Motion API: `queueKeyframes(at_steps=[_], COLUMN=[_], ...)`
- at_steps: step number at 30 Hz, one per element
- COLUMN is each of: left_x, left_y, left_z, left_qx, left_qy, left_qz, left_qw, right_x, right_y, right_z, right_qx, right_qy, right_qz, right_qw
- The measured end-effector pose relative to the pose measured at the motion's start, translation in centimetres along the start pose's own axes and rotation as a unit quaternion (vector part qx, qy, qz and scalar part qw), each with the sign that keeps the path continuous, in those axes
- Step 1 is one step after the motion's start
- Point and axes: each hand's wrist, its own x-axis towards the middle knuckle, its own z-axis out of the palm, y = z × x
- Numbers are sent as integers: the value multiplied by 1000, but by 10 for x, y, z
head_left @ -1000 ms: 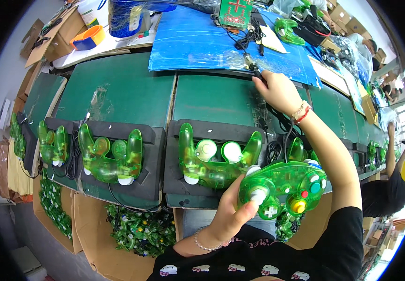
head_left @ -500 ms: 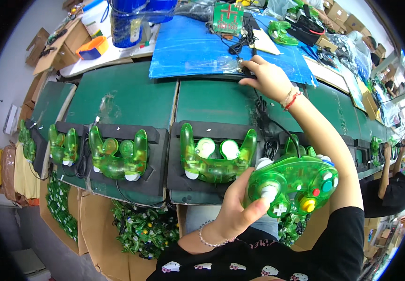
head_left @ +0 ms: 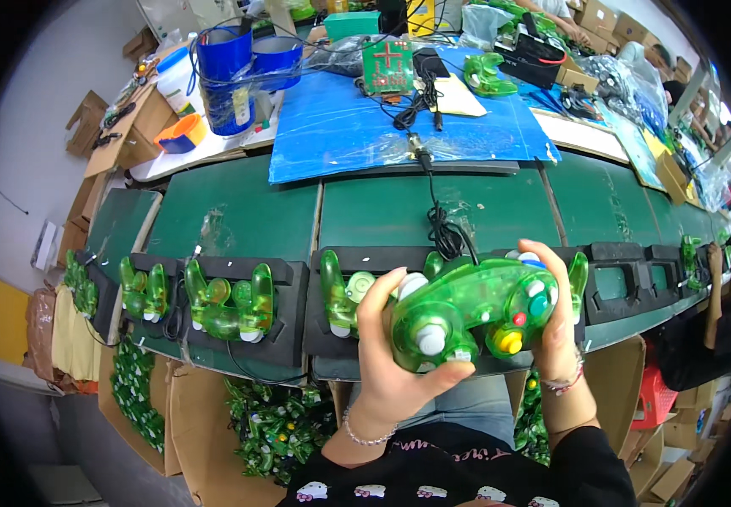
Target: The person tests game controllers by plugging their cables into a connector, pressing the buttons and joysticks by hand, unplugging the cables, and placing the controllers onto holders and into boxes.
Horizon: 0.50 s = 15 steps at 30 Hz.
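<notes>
A translucent green game controller (head_left: 473, 294) is held in front of me, its sticks and coloured buttons facing up. My left hand (head_left: 389, 376) grips its left side, with the thumb by the cross-shaped pad. Around its right grip closes my right hand (head_left: 559, 334), the fingers at the top edge near the blue button. From the controller a black cable (head_left: 446, 230) runs, partly coiled, to a plug (head_left: 423, 159) joined to a connector at the blue sheet's (head_left: 332, 118) near edge. Behind that connector stands a green circuit board (head_left: 388, 68) with red lights in a cross.
Along the green bench (head_left: 239, 198) lie black foam holders (head_left: 288, 325) with green controller shells (head_left: 229, 300). Cardboard boxes full of green controllers (head_left: 285, 431) stand below. Blue tubs (head_left: 224, 76) are at the back left, another controller (head_left: 488, 76) at the back. A person's arm (head_left: 714, 287) shows far right.
My right hand has come back from the cable plug at the blue sheet and now holds the controller's right side. The controller has moved left and turned more level. My view has shifted.
</notes>
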Motion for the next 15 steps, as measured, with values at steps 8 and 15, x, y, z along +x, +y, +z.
queueKeyframes(at_steps=[8,15], left_x=[-2,2], left_y=[25,16], left_z=[-13,-3], left_qx=[198,151], left_qy=[-36,-45], left_qz=[28,26], left_qw=[979,987], right_x=[-16,-19], right_y=[28,19], right_z=[16,1], right_qx=[64,-2], right_qy=[41,36], right_qz=[-8,-44], right_qw=[997,998])
